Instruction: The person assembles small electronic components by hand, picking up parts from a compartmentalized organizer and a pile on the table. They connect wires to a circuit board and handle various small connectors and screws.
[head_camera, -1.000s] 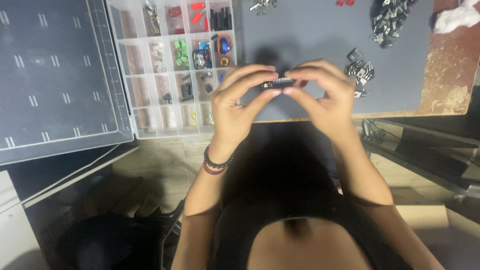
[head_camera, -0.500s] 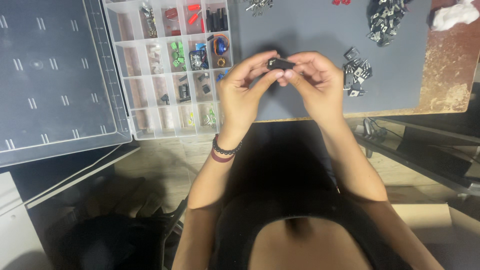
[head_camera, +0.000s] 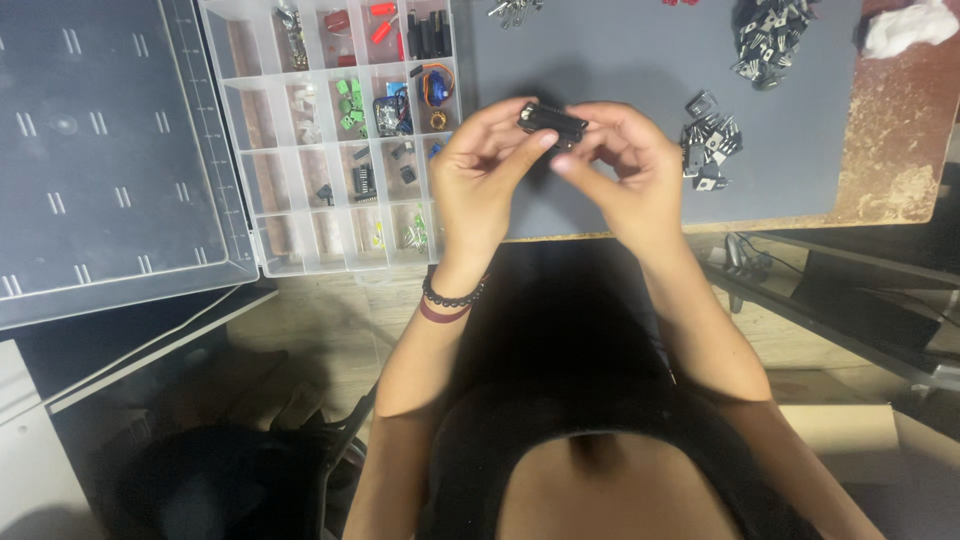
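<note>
Both my hands are raised over the near edge of a grey mat. My left hand and my right hand pinch a small black oblong part between their fingertips, one at each end. The part sits tilted, its left end higher. A dark bead bracelet and a maroon band circle my left wrist. To the left lies an open clear organiser box with many compartments of small electronic parts.
The box's clear lid lies open flat at far left. A pile of small black and metal parts sits right of my hands, a bigger heap at the back, a white rag at the top right corner.
My hands have drifted up and slightly right with the black part, and the part has turned a little between my fingers.
</note>
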